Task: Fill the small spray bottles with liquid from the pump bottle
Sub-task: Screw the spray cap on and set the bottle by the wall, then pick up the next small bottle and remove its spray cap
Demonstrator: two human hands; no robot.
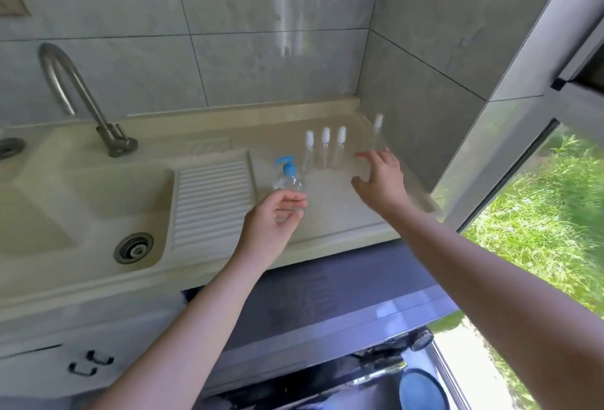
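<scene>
A cream countertop [327,213] is seen from above, with both bare arms reaching forward over it. The pump bottle [287,177], clear with a blue pump head, stands upright near the middle of the counter, just right of the ribbed drainboard [212,200]. At about one o'clock from it, three small spray bottles [325,148] with white caps are lined up in a close row, and a fourth spray bottle [377,130] stands apart at about two o'clock, near the corner of the tiled wall [261,50].

The left hand [273,217] is held just at six o'clock of the pump bottle, fingers loosely curled and thumb apart; nothing is gripped, though whether the fingertips touch the bottle's base cannot be told. The right hand [380,181] is spread, fingers relaxed and parted, empty, hovering to the right of the row and below the lone bottle.

The task appears to be at its very start: all four spray bottles are capped and look empty, though their clear bodies are faint. The step in hand is judged to be the reach, the pump bottle for the left hand and a spray bottle for the right.

Next, a spray bottle would have to be grasped without its close neighbours being toppled, and its white cap unscrewed before liquid can be pumped in. A sink [98,207] and tap [81,92] lie at nine o'clock.
</scene>
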